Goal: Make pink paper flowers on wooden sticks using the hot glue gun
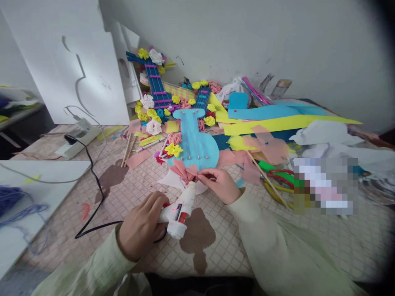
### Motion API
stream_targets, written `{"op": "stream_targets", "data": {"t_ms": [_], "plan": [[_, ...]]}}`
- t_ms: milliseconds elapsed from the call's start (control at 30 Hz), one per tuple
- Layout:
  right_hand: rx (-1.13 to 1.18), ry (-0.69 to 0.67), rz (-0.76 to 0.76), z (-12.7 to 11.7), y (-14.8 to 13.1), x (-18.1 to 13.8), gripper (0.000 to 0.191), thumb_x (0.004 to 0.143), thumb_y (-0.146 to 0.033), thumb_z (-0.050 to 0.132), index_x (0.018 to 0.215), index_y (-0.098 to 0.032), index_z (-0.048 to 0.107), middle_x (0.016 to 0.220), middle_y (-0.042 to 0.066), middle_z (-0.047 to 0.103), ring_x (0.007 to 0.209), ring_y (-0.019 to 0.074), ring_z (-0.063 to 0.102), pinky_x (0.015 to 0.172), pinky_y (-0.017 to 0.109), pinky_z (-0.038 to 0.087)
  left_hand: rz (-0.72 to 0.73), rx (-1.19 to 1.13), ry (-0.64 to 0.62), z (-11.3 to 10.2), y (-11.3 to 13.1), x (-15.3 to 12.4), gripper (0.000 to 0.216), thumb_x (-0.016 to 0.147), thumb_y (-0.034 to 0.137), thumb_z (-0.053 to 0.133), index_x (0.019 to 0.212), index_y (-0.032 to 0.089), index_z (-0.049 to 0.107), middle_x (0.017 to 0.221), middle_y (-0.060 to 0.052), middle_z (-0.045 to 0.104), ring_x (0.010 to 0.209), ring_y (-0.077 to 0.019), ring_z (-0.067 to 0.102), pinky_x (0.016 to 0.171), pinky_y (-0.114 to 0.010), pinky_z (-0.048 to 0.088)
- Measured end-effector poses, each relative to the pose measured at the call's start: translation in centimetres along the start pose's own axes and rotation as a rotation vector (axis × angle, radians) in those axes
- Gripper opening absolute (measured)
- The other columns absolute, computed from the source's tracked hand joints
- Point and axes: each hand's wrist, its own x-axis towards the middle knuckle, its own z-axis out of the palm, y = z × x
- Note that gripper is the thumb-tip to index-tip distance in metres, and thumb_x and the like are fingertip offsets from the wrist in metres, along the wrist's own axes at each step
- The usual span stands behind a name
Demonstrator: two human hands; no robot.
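Peering through the head camera from my remote seat, I am treating the pink paper (184, 170) as the centre of my clock. It is lying on the worktop (226, 246), bunched to a narrow end, with a blue guitar cut-out (198, 142) sitting just beyond it at one o'clock. Toward seven o'clock the left hand (143, 224) is curling firmly around the handle of a white glue gun (177, 213); I am guessing this grip is serving to aim the nozzle (191, 189) at the bunched end while leaving the palm well behind a likely hot tip. Near four o'clock the right hand (220, 185) is closing thumb and forefinger in a small pinch, apparently on the paper's edge, and I am reading that light hold as a way of steadying thin paper without crushing it. I am not managing to tell whether the tip is touching. A black cord (99, 184) is looping toward the power strip (80, 142) between nine and ten o'clock, its slack probably letting the gun tilt freely. At eleven o'clock a flower-trimmed guitar (157, 84) is leaning, seemingly placed back there to leave working room.
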Motion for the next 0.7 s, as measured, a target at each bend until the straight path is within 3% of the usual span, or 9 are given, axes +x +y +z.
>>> {"op": "stream_targets", "data": {"t_ms": [700], "plan": [[-0.021,0.0,-0.004,0.02,0.07,-0.06,0.016,0.076,-0.025,0.054,0.077,-0.014,0.066,0.079,0.006,0.069,0.071,0.0162,0.061,0.064,0.026,0.046,-0.052,0.0,0.046,0.4,-0.71,-0.83,0.021,0.07,0.01,0.047,0.089,0.019,0.042,0.085,-0.003,0.05,0.075,-0.0178,0.051,0.062,-0.028,0.042]]}}
